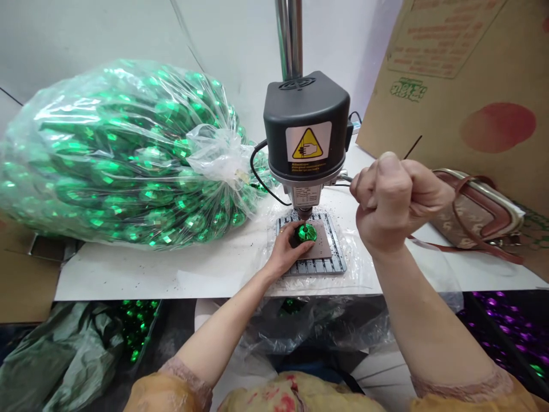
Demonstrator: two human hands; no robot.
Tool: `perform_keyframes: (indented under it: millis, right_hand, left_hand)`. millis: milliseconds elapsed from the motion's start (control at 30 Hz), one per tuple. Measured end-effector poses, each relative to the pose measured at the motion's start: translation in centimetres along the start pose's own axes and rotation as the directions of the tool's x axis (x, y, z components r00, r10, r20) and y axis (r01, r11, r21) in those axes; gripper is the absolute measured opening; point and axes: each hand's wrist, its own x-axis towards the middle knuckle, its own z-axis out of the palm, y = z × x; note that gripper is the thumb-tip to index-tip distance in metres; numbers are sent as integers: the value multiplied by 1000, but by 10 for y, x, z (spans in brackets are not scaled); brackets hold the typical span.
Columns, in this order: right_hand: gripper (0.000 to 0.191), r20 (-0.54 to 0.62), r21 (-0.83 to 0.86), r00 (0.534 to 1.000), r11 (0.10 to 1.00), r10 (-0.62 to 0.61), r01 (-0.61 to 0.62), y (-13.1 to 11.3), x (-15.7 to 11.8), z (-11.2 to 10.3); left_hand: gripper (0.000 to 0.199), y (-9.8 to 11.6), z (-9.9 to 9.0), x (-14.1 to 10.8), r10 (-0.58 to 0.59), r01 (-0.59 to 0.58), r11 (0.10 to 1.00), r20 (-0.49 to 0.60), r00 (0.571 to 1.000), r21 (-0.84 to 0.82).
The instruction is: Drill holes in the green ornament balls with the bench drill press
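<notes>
A black drill press (306,123) with a yellow warning label stands at the middle of the white table. Under its chuck, on a ridged metal base plate (338,260) with a flat pad, sits a shiny green faceted ball (307,232). My left hand (288,247) grips this ball from the left, thumb in front and fingers behind. The drill's tip meets the top of the ball. Raised at the right of the machine, my right hand (388,197) is closed in a fist around the press's lever, whose metal rod shows at its left side.
A large clear bag of green faceted balls (128,160) fills the table's left side. At the right are a cardboard box (454,103) and a brown handbag (480,214). Dark chips dot the white table (171,274). Purple balls (510,320) lie below at the right.
</notes>
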Motion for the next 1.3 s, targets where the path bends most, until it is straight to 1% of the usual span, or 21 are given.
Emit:
perform_keyframes:
  millis: [133, 300, 400, 500, 600, 767, 900, 1000, 1067, 1133, 1200, 1233, 1300]
  right_hand:
    - [52, -3, 65, 999, 997, -51, 51, 2, -2, 0]
    - [51, -19, 66, 996, 994, -87, 88, 6, -4, 0]
    - [51, -6, 65, 996, 994, -89, 89, 4, -6, -2]
    - [51, 11, 28, 998, 998, -65, 64, 1, -9, -5]
    - [52, -1, 16, 998, 998, -67, 67, -1, -12, -7]
    - [53, 9, 5, 996, 996, -91, 91, 4, -15, -11]
    - [52, -19, 67, 985, 982, -174, 174, 17, -17, -11]
    - [51, -44, 130, 964, 956, -261, 264, 28, -17, -12]
    - [51, -35, 154, 949, 937, -313, 314, 32, -20, -14]
    - [51, 6, 162, 940, 928, -342, 337, 33, -24, -16]
    - [52, 28, 156, 943, 933, -331, 323, 29, -27, -16]
    - [53, 20, 151, 951, 941, -309, 302, 26, -26, -15]
    - [54, -20, 141, 979, 969, -204, 205, 16, -18, -10]
  left_hand:
    - [53, 2, 0, -1, 3, -3, 1000, 3, 1000, 11]
    - [53, -1, 1, 0, -6, 6, 1000, 8, 1000, -3]
    - [53, -3, 1, 0, 1, -1, 1000, 11, 1000, -9]
    - [52, -2, 1, -1, 8, -8, 1000, 14, 1000, -1]
    - [51, 1, 0, -1, 5, -5, 1000, 17, 1000, 5]
    - [53, -2, 0, -1, 1, -1, 1000, 19, 1000, 0]
    - [51, -5, 2, -1, 14, -14, 1000, 18, 1000, -3]
    - [51, -4, 2, -1, 14, -14, 1000, 11, 1000, -13]
    - [51, -3, 1, -1, 11, -11, 1000, 11, 1000, -14]
    - [51, -2, 0, -1, 10, -10, 1000, 6, 1000, -9]
    - [52, -2, 0, -1, 6, -6, 1000, 2, 1000, -8]
    - [52, -3, 1, 0, 3, -3, 1000, -1, 1000, -13]
    - [54, -4, 2, 1, -11, 11, 999, 1, 1000, -30]
